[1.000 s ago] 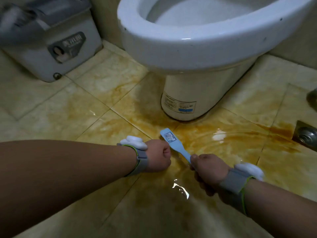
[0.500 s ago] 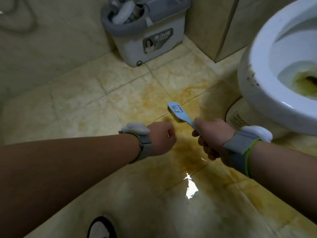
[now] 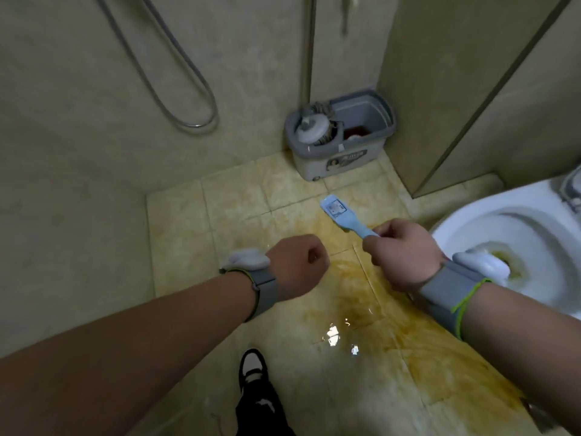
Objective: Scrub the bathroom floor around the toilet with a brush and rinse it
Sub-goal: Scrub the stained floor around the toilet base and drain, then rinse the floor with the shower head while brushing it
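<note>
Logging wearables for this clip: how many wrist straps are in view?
2. The left strap sits on the wrist behind the fisted left hand; the right strap sits behind the right hand gripping the blue brush.

No wording could be read. A white sticker (image 3: 335,208) sat on the back of the brush (image 3: 349,223), just toward 3 o'clock from the frame's centre, its print too small to make out. A grey label (image 3: 348,159) with blurred characters fronted the mop bucket (image 3: 314,167) at 1 o'clock.
</note>
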Available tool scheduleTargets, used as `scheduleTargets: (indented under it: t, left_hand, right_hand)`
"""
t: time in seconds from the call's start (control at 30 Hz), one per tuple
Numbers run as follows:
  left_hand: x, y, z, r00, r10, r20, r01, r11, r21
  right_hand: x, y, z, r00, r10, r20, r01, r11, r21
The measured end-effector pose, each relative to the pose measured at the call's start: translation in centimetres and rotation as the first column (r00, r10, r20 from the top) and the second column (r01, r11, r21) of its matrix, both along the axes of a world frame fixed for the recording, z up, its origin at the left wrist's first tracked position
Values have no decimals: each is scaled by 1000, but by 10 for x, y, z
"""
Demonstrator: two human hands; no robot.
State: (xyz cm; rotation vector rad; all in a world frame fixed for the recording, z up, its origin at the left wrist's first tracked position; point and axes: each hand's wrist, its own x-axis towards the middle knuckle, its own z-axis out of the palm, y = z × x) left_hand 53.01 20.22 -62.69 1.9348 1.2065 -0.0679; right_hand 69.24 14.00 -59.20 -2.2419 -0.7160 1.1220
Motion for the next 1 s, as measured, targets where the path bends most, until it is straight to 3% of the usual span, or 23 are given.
scheduleTargets:
  t: [0.07, 0.23, 0.43, 0.57, 0.67, 1.0]
  left_hand:
    - [-10, 12, 58, 1000, 1, 0, -1, 1000, 10]
    - [-47, 59, 181, 1000, 9, -14, -7, 991, 135]
    - [-85, 132, 279, 998, -18, -61, 34, 966, 255]
    - [-98, 184, 326, 999, -16, -45, 30, 943, 331]
    - [-101, 214, 356, 998, 48, 40, -59, 931, 360]
    - [-121, 261, 418, 970, 168, 176, -231, 867, 442]
  right_hand:
    - [-8, 15, 57, 1000, -6, 1, 6, 1000, 24]
    - [-48, 57, 182, 957, -105, -270, 135, 986, 94]
    - [-83, 120, 280, 944, -167, -284, 233, 947, 219]
    - [-101, 164, 332, 867, -246, -433, 365, 905, 218]
    - [-115, 193, 361, 822, -249, -511, 407, 886, 222]
    - [-136, 258, 418, 815, -123, -566, 324, 906, 271]
